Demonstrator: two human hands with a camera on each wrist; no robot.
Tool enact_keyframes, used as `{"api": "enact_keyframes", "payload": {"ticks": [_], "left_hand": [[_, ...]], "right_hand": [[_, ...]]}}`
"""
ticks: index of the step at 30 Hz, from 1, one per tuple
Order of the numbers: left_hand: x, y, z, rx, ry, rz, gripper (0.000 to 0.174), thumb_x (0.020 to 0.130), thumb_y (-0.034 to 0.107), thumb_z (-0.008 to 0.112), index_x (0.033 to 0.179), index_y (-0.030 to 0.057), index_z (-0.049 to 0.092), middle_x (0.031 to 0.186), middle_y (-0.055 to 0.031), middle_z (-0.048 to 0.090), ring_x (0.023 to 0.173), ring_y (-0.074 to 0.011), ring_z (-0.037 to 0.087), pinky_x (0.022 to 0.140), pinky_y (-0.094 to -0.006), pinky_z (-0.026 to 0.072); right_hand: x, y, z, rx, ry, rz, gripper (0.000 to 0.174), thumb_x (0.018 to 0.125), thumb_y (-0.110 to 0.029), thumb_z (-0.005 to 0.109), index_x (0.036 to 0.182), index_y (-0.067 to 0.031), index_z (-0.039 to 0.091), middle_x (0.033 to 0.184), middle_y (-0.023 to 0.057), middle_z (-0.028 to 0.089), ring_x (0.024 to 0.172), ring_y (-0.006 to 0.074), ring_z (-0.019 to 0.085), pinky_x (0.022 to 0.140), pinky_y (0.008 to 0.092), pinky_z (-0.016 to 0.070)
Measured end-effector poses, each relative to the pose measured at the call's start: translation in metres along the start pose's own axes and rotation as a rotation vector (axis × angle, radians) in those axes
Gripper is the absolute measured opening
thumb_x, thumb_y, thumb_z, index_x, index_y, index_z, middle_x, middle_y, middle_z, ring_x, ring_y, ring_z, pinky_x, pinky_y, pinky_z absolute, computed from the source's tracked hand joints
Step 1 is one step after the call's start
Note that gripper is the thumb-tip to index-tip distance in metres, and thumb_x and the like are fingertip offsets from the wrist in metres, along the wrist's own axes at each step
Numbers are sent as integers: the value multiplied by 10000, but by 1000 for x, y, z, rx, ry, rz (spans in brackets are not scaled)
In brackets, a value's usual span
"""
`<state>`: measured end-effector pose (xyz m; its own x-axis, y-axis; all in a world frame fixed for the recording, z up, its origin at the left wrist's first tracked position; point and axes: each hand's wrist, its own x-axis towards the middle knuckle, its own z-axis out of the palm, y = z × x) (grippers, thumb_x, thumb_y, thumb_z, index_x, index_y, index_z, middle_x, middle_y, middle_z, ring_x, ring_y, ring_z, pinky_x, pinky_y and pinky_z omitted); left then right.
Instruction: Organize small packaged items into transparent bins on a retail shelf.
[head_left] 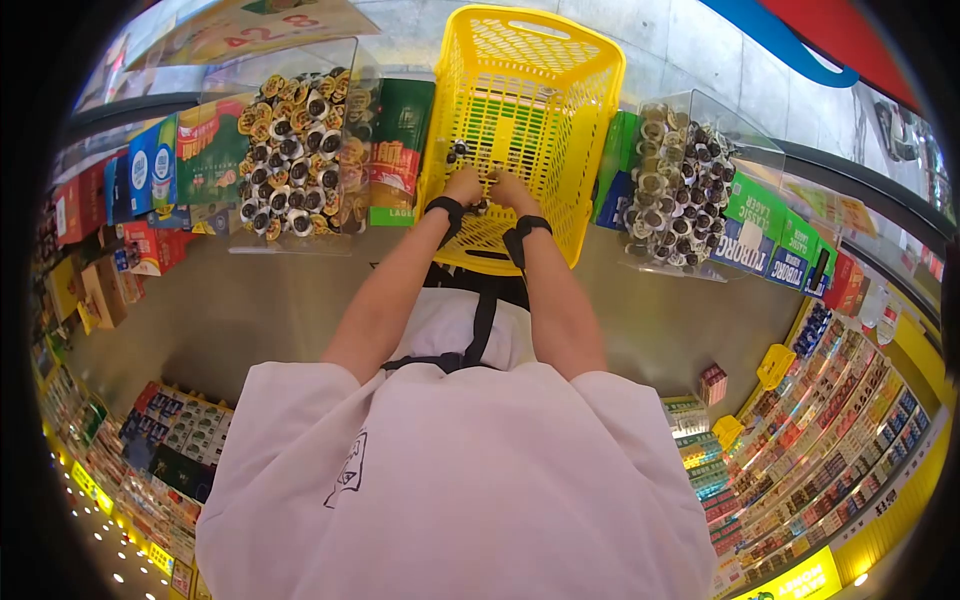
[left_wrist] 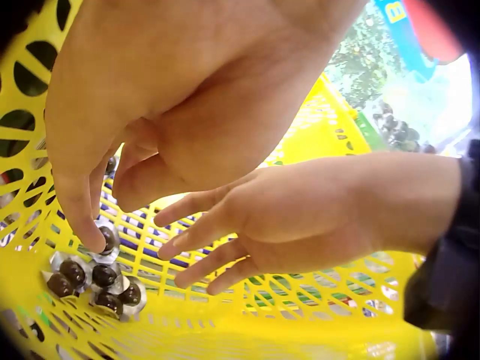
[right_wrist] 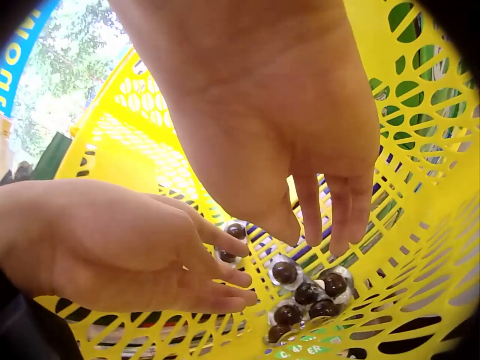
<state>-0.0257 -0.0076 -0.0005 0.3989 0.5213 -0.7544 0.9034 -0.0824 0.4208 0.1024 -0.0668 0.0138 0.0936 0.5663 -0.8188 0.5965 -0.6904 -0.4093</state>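
Both my hands reach down inside a yellow plastic basket (head_left: 608, 120). Small clear packs (right_wrist: 307, 293), each with a dark round ball in it, lie clustered on the basket's slatted bottom. My left hand (head_left: 465, 187) has its fingers loosely extended; in the left wrist view its index fingertip overlaps the topmost pack (left_wrist: 109, 238). Beside it, my right hand (head_left: 512, 192) points its fingers down, spread and nearly straight, with the fingertips just above the packs in the right wrist view. Black straps circle both wrists.
Clear bins of similar dark-balled packs stand on the counter left (head_left: 295, 150) and right (head_left: 680, 180) of the basket. Green and blue beer cartons (head_left: 755, 215) line the counter near the right bin. Stocked shelves (head_left: 830, 430) curve along the lower right.
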Motion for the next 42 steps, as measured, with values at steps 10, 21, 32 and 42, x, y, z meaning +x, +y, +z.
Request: {"api": "enact_keyframes", "payload": {"ticks": [10, 21, 32, 42], "left_hand": [[10, -20, 18, -57, 6, -139, 438, 939, 94, 651, 1318, -72, 505, 1131, -323, 658, 986, -467, 672, 779, -524, 537], [29, -50, 43, -409, 118, -81, 511, 906, 92, 648, 1390, -39, 544, 1247, -310, 686, 1072, -444, 708, 853, -466, 571], [-35, 0, -14, -749, 14, 46, 396, 941, -77, 460, 1311, -12, 583, 1208, -167, 642, 990, -292, 619, 866, -409, 504], [-114, 26, -29, -532, 229, 520, 164, 977, 15, 606, 1123, -48, 568, 1011, -248, 679, 965, -418, 694, 775, -485, 562]], "right_hand": [[28, 11, 23, 65, -164, -156, 652, 939, 34, 555, 1573, -70, 445, 1440, 238, 612, 1178, 418, 651, 942, 526, 517], [7, -2, 1, 367, -87, -160, 472, 913, -45, 715, 1381, -58, 654, 1208, 184, 737, 1065, 337, 718, 838, 466, 605], [-39, -11, -24, 322, 277, -529, 354, 825, -21, 817, 1173, -27, 759, 1082, 168, 750, 956, 289, 754, 812, 415, 602], [-160, -39, -50, 349, 503, -540, 193, 922, -46, 726, 1100, 22, 756, 924, 166, 787, 846, 233, 778, 747, 332, 594]]}}
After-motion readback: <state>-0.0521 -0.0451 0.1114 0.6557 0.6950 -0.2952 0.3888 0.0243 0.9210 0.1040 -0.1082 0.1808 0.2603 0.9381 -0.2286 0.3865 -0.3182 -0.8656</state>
